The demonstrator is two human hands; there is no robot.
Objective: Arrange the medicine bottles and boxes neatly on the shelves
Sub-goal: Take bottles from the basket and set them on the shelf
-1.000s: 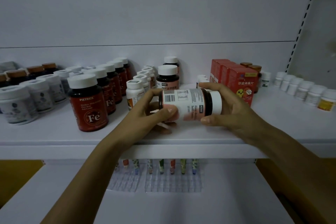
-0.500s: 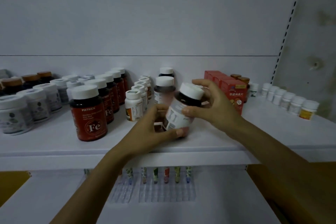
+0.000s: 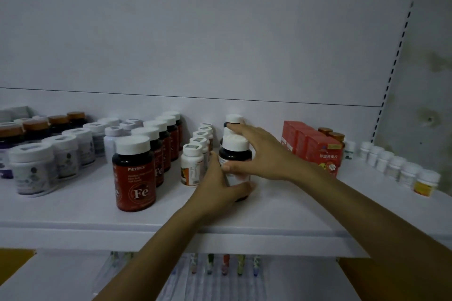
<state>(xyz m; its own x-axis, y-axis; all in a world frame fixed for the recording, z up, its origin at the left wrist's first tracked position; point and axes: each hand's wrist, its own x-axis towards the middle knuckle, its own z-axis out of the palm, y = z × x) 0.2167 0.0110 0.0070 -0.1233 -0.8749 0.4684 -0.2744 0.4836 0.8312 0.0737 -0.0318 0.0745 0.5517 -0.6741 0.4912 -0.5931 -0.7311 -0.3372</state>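
Left hand gripped the lower body of the bottle, with the thumb across the front and the fingers curled round behind. Right hand held the same bottle higher up, thumb pressed on the label and fingers reaching over and behind the white cap. The index tip lay on or just in front of the rear bottle; could not tell which.

The bottle was dark with a white cap. It stood upright on the shelf, between the two hands. The rear bottle stood straight behind it, past the right fingertips.

Just left of the left hand, a row of white bottles ran toward the back wall. Could not tell whether the knuckles touched the front one. Further left of that hand stood the Fe bottle, with a red label and white cap, at the front of its own row. Well left of both hands were the white-lidded jars.

The red boxes sat near the right wrist on its right, apart from it. Further right, a line of small bottles ran along the shelf, and the front one had a yellow label. Under the forearms was the lower shelf, with coloured tubes on it.
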